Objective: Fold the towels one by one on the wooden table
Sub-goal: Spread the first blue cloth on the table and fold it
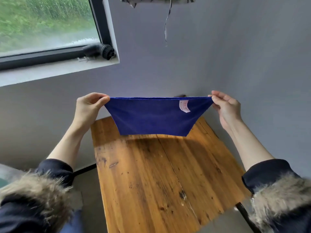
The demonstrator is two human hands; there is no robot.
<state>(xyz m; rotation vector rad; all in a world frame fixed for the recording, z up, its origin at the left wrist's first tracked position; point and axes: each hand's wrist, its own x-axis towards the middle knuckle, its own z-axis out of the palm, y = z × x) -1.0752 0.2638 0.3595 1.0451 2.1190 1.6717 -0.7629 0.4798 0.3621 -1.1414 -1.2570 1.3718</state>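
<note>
A: What sits around the desk (151,174)?
B: A grey wall behind it, a window (47,22) up left with a black brush (102,51) on its sill, and patterned cloth (158,0) at the top edge with a cord hanging down

A: Where is the towel (154,116)?
B: In the air above the desk's far edge, stretched flat, white label (184,106) near its right corner. The left hand (89,108) pinches the top left corner; the right hand (225,106) pinches the top right. Each grip is closed on the towel

A: Anything in the way?
B: The towel's lower edge hangs just above the wood; whether it touches, I cannot tell. Bare planks show in front of it. Fur-trimmed sleeves (33,199) flank the near corners
</note>
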